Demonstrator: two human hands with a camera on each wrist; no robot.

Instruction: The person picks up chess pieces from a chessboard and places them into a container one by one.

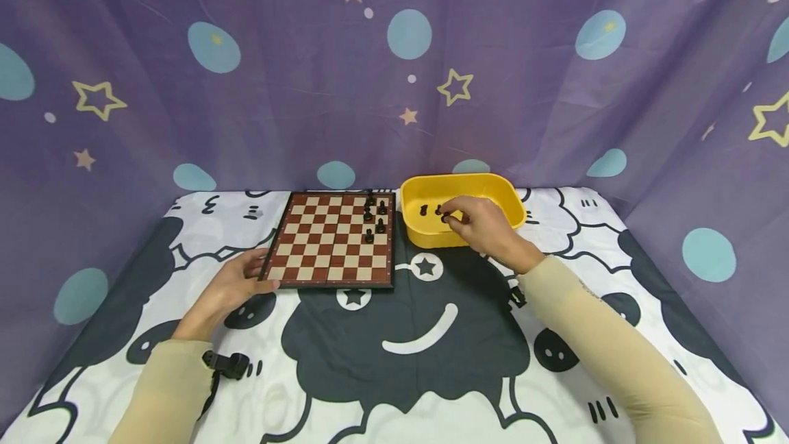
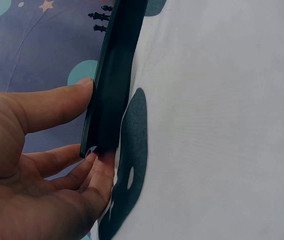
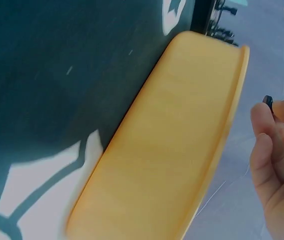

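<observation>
My left hand (image 1: pixel 233 284) grips the near left corner of a brown-and-cream chessboard (image 1: pixel 320 245). In the left wrist view its thumb (image 2: pixel 76 97) lies against the board's dark edge (image 2: pixel 112 75), and the other fingers reach beneath it. Several black chess pieces (image 1: pixel 368 236) stand along the board's right side. Over the yellow tub (image 1: pixel 431 238), my right hand (image 1: pixel 483 226) pinches a small black chess piece (image 3: pixel 268 102) between thumb and index finger. Most of that piece is hidden by the fingertips. Another black piece (image 1: pixel 423 210) shows inside the tub, left of the hand.
The tub stands right beside the board's far right edge. A white cloth (image 1: pixel 277 396) with black cartoon sheep covers the table. Behind it hangs a purple curtain (image 1: pixel 296 88) with stars and dots. A black strap device (image 1: pixel 228 364) sits on my left wrist.
</observation>
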